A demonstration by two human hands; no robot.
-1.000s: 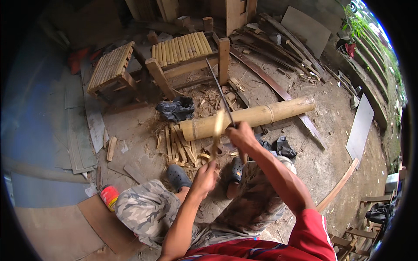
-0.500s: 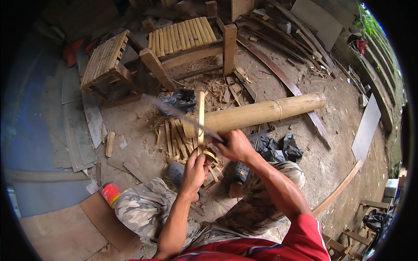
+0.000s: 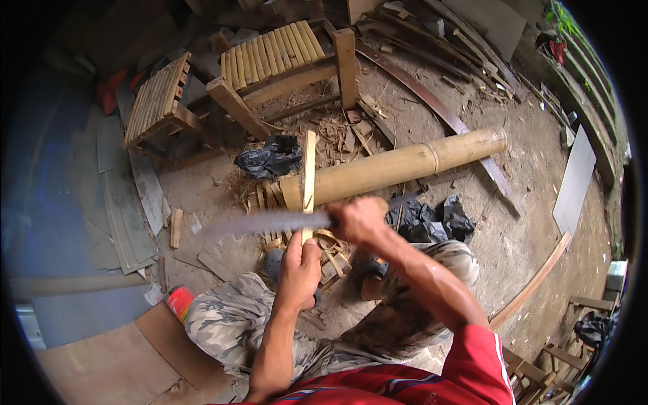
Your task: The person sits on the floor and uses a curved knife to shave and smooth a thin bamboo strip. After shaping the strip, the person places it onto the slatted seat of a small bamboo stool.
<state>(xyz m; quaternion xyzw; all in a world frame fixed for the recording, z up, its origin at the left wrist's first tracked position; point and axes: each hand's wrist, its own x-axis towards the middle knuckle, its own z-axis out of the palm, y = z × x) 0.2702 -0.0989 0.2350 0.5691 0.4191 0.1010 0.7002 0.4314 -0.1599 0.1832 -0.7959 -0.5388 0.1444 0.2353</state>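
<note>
Jutting ahead of the left hand point(image 3: 300, 270), a bamboo strip point(image 3: 309, 165) is clamped there by its near end, its long axis running forward. Just beyond that hand, the strip is crossed by the blurred blade of a knife point(image 3: 263, 223), gripped by its handle in the right hand point(image 3: 361, 219), farther right, and pointed leftward; whether blade and strip touch cannot be told.
</note>
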